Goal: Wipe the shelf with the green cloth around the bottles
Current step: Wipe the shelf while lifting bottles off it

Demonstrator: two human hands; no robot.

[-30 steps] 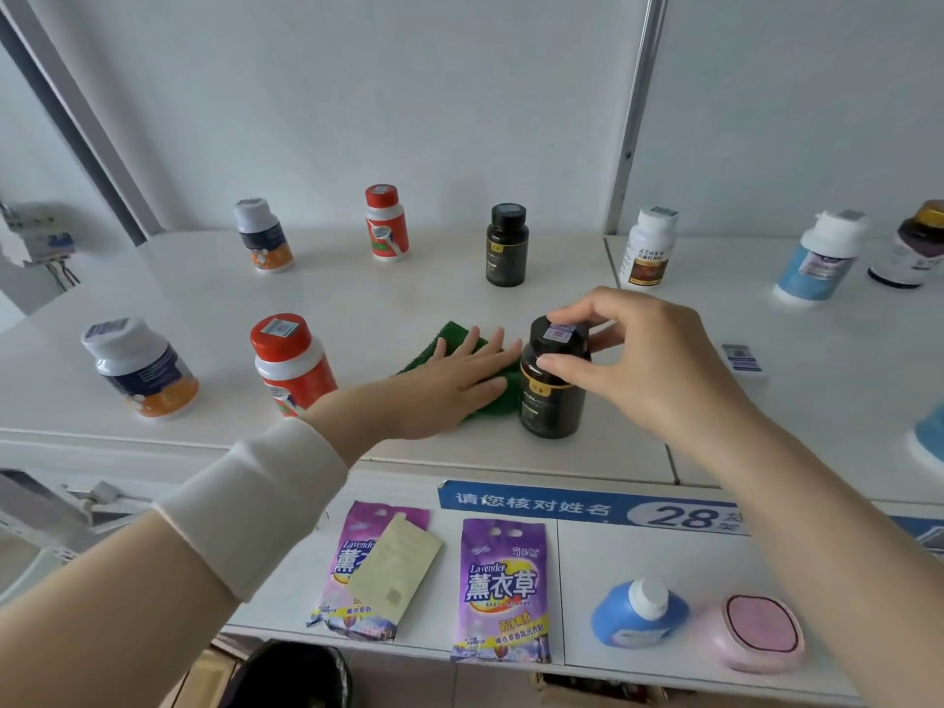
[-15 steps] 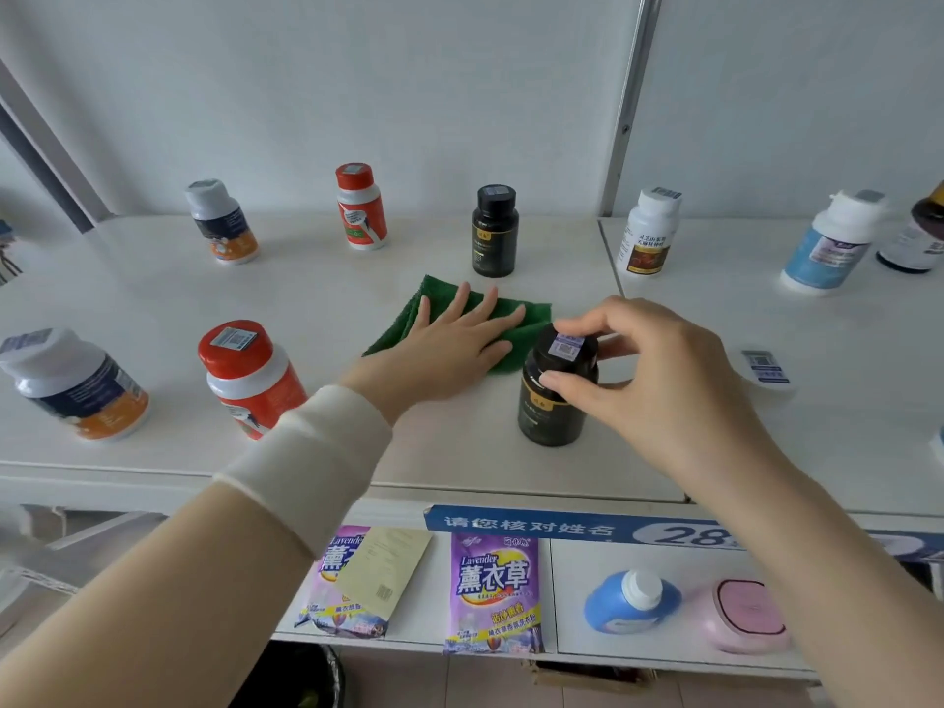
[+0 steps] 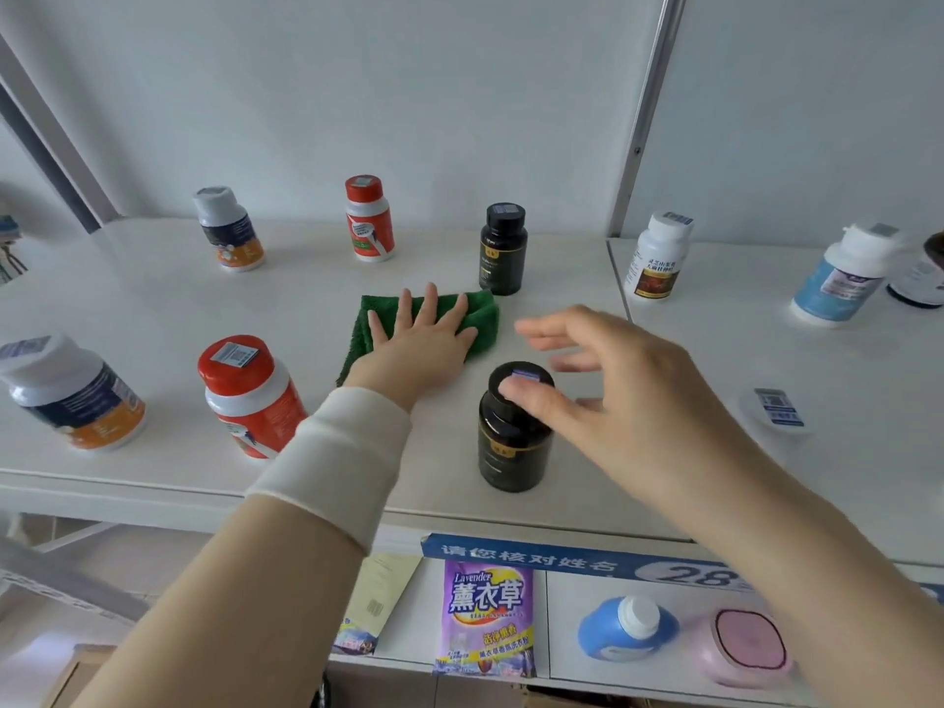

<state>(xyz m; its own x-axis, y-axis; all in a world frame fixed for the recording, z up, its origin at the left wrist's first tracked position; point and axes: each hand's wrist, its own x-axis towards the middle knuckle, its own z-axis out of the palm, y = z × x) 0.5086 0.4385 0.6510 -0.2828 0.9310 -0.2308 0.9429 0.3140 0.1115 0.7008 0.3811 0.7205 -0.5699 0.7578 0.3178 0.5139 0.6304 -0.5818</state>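
Left grip [image 3: 419, 344], fingers flat and released, presses the green cloth [image 3: 482, 321] at the centre of the shelf [image 3: 153, 309]; right grip [image 3: 628, 401], blurred, apparently released, hovers over the black bottle [image 3: 511, 452] near the front edge.

Pale grey wall panels [image 3: 408, 94] rise behind, split by a metal upright [image 3: 646, 115]; a dark diagonal bar [image 3: 46, 145] crosses the left.

place: shop | shelf [image 3: 153, 309] of barcoded bottles [image 3: 503, 252]; numbered label strip [image 3: 562, 559]
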